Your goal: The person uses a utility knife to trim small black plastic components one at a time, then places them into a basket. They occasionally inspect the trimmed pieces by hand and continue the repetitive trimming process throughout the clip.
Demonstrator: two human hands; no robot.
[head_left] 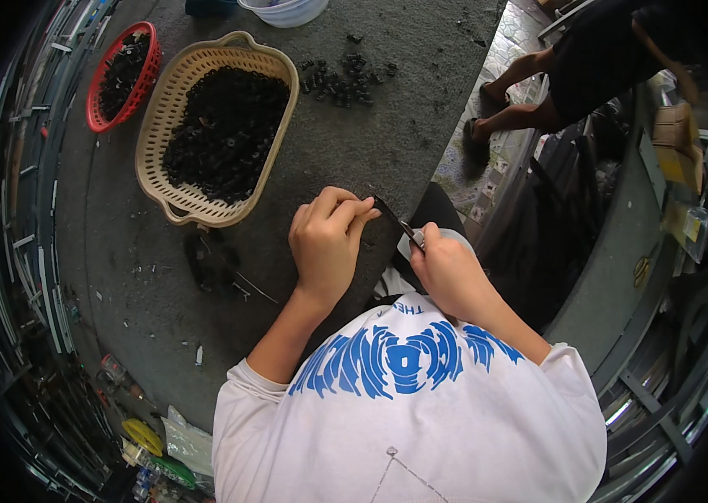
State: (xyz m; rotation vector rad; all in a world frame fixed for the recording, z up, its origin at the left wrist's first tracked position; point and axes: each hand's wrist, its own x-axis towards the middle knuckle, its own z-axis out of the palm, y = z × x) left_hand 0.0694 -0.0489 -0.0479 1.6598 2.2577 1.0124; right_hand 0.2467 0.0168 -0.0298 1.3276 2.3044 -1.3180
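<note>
- A slim dark item (391, 220) is held slantwise between the two hands, near the table's edge and in front of the white shirt (408, 419).
- Its lower end is gripped by the closed fingers of the right hand (453, 272); its exact kind cannot be told.
- The fingers of the left hand (326, 235) are closed in a pinch at its upper end; whether its tip or some tiny piece is gripped there cannot be told.
- Beyond the left hand, a beige basket (151, 147) is set on the dark grey table (408, 113), heaped with small black parts (228, 126).
- To the basket's right, a loose cluster of similar parts (352, 82) is scattered on the table.
- To its left, a red basket (154, 57) is filled with dark pieces.
- At the top edge, a pale bowl (287, 12) is partly cut off.
- At upper right, the bare legs of another person (534, 116) are seen on the tiled floor (501, 155).
</note>
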